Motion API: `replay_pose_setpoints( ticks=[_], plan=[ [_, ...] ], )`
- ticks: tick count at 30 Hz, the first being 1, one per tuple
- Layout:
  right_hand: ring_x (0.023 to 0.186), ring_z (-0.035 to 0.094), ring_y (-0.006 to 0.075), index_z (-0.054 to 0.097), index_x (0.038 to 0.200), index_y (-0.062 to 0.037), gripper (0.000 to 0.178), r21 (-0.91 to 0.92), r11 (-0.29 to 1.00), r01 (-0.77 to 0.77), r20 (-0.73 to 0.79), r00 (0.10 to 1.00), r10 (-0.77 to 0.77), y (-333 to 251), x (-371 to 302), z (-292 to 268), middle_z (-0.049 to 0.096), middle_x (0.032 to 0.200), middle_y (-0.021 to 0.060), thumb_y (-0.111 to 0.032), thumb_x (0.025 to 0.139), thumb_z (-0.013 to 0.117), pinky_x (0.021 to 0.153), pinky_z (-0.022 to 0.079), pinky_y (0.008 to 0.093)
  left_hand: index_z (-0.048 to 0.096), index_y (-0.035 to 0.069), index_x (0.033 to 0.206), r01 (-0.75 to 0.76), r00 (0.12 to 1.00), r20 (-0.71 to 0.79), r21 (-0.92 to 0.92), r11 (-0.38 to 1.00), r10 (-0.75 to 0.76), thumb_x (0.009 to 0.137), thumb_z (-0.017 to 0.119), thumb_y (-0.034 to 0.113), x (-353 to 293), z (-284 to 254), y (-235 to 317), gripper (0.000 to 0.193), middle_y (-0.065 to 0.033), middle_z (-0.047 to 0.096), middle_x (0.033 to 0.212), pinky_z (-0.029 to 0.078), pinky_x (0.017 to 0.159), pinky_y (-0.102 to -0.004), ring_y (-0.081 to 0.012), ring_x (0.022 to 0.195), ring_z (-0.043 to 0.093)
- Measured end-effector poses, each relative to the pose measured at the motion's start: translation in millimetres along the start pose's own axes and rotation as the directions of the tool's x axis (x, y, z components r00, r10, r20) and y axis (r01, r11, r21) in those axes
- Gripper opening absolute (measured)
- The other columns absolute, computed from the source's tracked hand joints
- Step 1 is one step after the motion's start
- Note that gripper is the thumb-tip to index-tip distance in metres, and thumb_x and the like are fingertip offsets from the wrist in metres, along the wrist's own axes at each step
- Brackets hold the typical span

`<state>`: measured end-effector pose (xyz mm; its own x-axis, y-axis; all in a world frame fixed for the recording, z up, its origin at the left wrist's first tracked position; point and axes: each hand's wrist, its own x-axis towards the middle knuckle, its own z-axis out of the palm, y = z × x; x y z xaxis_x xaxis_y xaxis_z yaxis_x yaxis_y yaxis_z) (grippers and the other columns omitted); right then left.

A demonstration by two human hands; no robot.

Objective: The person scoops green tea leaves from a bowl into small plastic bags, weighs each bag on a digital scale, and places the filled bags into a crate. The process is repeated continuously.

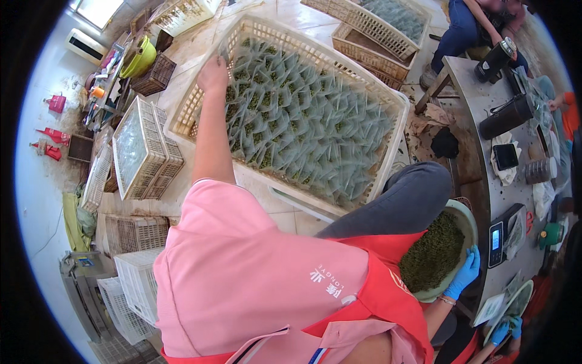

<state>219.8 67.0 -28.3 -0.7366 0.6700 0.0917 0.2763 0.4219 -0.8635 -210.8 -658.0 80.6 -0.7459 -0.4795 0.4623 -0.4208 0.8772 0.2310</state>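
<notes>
My bare left hand [213,74] is closed on the left rim of a large cream plastic crate [397,121]. Packed upright inside the crate stand many clear plastic bags [303,109], with small green bits showing in and between them. On my right, a pale green basin [468,227] holds a heap of dark green bits [431,255] that look like tea leaves. My right hand [465,273], in a blue glove, grips the basin's near right rim; its thumb is partly hidden. My bent knee in dark trousers [394,200] lies between crate and basin.
A steel table [479,133] at the right bears black flasks [506,115], a phone [504,156] and a digital scale [497,242]. Another person's gloved hands [508,329] hold a round tray at lower right. Stacked crates [145,151] stand left; more crates [370,54] stand behind.
</notes>
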Motion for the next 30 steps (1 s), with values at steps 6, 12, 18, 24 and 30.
replay_pose_setpoints(
  ticks=[6, 12, 18, 24, 30],
  plan=[
    [0.097, 0.060, 0.0200, 0.056, 0.116, 0.0051, 0.028, -0.022, 1.000, -0.007, 0.062, 0.998, 0.009, -5, -31, 11, 0.060, 0.114, 0.0124, -0.008, 0.093, 0.047, 0.086, 0.048, 0.0314, 0.062, 0.009, 0.109, 0.007, 0.954, 0.297, -0.135, 0.991, 0.033, 0.088, 0.040, 0.040, 44, 70, 7, 0.043, -0.0180, 0.061, 0.110, 0.043, 0.086, -0.0450, -0.0350, 0.103, 0.057],
    [0.094, 0.061, 0.0178, 0.061, 0.113, -0.0023, 0.029, -0.309, 0.946, -0.097, 0.160, 0.975, 0.152, -16, -55, 40, 0.066, 0.104, 0.0134, -0.011, 0.085, 0.059, 0.083, 0.047, 0.0302, 0.052, 0.001, 0.119, -0.350, 0.751, 0.567, -0.095, 0.932, 0.339, 0.088, 0.040, 0.045, 91, 144, -23, 0.055, -0.0223, 0.052, 0.124, 0.039, 0.093, -0.0458, -0.0346, 0.115, 0.049],
    [0.082, 0.063, 0.0340, 0.068, 0.086, -0.0089, 0.028, -0.691, 0.692, -0.208, 0.230, 0.845, 0.483, 11, -79, 83, 0.066, 0.088, 0.0164, -0.035, 0.076, 0.066, 0.073, 0.049, 0.0445, 0.041, 0.005, 0.133, -0.236, 0.969, 0.155, 0.346, 0.908, 0.193, 0.087, 0.041, 0.057, 45, 57, 39, 0.070, -0.0187, 0.047, 0.132, 0.039, 0.095, -0.0457, -0.0319, 0.119, 0.048],
    [0.082, 0.062, 0.0360, 0.062, 0.092, -0.0078, 0.028, -0.607, 0.792, -0.069, 0.404, 0.831, 0.382, 48, -102, 103, 0.064, 0.086, 0.0193, -0.027, 0.073, 0.067, 0.072, 0.048, 0.0463, 0.049, 0.012, 0.130, -0.602, 0.712, 0.222, -0.295, 0.742, 0.666, 0.081, 0.066, 0.030, -116, 4, 210, 0.055, -0.0128, 0.061, 0.115, 0.047, 0.074, -0.0332, -0.0174, 0.070, 0.055],
    [0.079, 0.062, 0.0352, 0.063, 0.087, -0.0070, 0.028, -0.479, 0.801, -0.359, 0.338, 0.767, 0.546, -13, -80, 32, 0.063, 0.078, 0.0183, -0.033, 0.077, 0.064, 0.070, 0.048, 0.0451, 0.060, 0.011, 0.108, -0.803, 0.169, -0.243, -0.596, -0.009, 0.955, 0.079, 0.065, 0.022, -280, -41, 303, 0.031, -0.0076, 0.061, 0.115, 0.033, 0.103, -0.0439, -0.0240, 0.108, 0.057]
  ],
)
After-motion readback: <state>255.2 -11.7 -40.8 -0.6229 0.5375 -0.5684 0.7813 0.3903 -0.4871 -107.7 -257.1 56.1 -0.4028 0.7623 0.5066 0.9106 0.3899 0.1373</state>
